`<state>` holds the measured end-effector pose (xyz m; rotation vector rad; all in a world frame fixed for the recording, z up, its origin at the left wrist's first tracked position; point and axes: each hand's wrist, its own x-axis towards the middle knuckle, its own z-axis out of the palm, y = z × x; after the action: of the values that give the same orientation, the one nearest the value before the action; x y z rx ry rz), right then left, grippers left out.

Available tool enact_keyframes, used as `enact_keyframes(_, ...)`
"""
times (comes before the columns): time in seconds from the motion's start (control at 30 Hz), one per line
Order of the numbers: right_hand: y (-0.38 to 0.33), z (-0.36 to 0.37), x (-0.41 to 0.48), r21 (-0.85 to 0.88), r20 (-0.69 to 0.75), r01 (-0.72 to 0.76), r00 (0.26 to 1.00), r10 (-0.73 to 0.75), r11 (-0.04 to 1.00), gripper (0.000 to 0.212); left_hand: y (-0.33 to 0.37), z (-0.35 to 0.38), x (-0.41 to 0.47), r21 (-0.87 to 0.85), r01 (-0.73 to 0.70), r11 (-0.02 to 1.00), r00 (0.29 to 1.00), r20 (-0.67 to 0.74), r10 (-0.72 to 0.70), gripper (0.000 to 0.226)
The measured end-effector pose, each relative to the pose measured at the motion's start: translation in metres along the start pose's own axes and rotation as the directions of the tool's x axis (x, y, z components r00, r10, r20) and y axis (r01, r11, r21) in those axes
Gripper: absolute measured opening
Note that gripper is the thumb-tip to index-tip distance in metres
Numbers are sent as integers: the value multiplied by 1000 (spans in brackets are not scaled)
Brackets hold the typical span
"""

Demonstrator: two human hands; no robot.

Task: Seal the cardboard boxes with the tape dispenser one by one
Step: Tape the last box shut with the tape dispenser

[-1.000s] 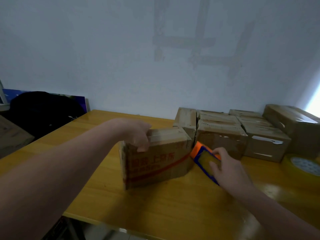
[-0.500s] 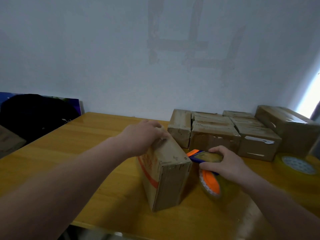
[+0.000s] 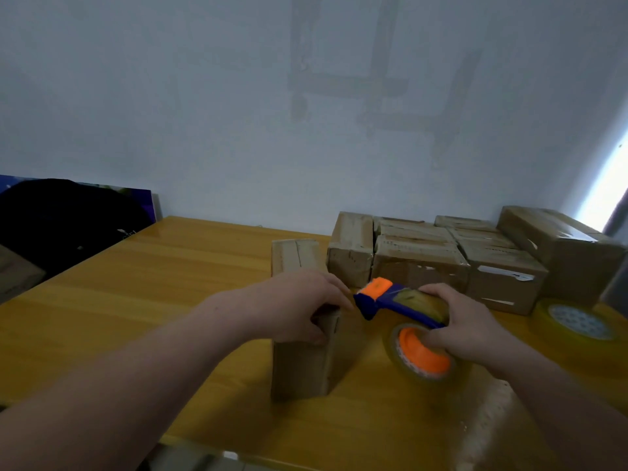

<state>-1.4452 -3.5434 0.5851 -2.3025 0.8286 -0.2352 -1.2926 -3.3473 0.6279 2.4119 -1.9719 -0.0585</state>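
A small cardboard box (image 3: 299,365) stands on the yellow wooden table (image 3: 136,300), its long axis pointing away from me. My left hand (image 3: 299,300) lies on its top near the front end, fingers curled over the right edge. My right hand (image 3: 465,321) grips a blue and orange tape dispenser (image 3: 407,321) just right of the box. The dispenser's orange nose points at the box top beside my left fingers, and its tape roll hangs low near the table.
Several more cardboard boxes (image 3: 421,260) sit in rows at the back right against the wall, with a larger box (image 3: 564,249) at the far right. A spare tape roll (image 3: 574,321) lies flat on the right. A black bag (image 3: 61,222) is off the table's left.
My left hand turned the box from broadside to lengthwise. My right hand lifted the dispenser, tipping its nose toward the box top.
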Motion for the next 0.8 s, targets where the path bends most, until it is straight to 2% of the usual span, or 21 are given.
enact_keyframes(0.17,-5,-12,-3,206,-85,165,985,-150,965,76,-28,7,7,33,-29,999,1000,4,29,57)
enact_keyframes(0.3,-8,-18,-7,273,-105,251,967,-231,929,76,-37,5,5,-79,-4,997,999,-37,1,52)
enact_keyframes(0.37,-9,-18,-8,286,-101,284,959,-266,915,78,-34,1,3,-209,38,977,987,-146,-70,38)
enact_keyframes(0.43,-11,-17,-10,302,-108,322,947,-304,897,79,-30,-1,5,-376,102,921,906,-347,-242,25)
enact_keyframes(0.47,-12,-17,-11,310,-116,344,939,-323,886,79,-27,-3,6,-492,124,862,829,-427,-363,22)
enact_keyframes(0.5,-14,-16,-12,318,-124,365,931,-343,875,78,-25,-5,7,-639,119,759,754,-439,-488,22)
enact_keyframes(0.53,-17,-15,-12,324,-130,383,924,-360,865,78,-23,-7,6,-792,96,603,715,-366,-595,24)
enact_keyframes(0.6,-21,-14,-13,330,-135,409,912,-387,850,77,-20,-13,4,-966,87,244,741,-101,-664,33)
enact_keyframes(0.63,-24,-14,-13,332,-135,422,907,-400,844,78,-18,-15,3,-987,102,121,776,3,-630,36)
enact_keyframes(0.7,-28,-13,-15,323,-132,450,893,-431,833,78,-13,-17,-2,-995,97,2,838,80,-540,31)
enact_keyframes(0.73,-31,-13,-16,316,-126,463,886,-447,828,78,-12,-18,-3,-997,72,-14,849,69,-524,23)
enact_keyframes(0.8,-35,-13,-17,309,-109,482,874,-473,820,77,-13,-18,-6,-998,45,32,837,20,-547,17)
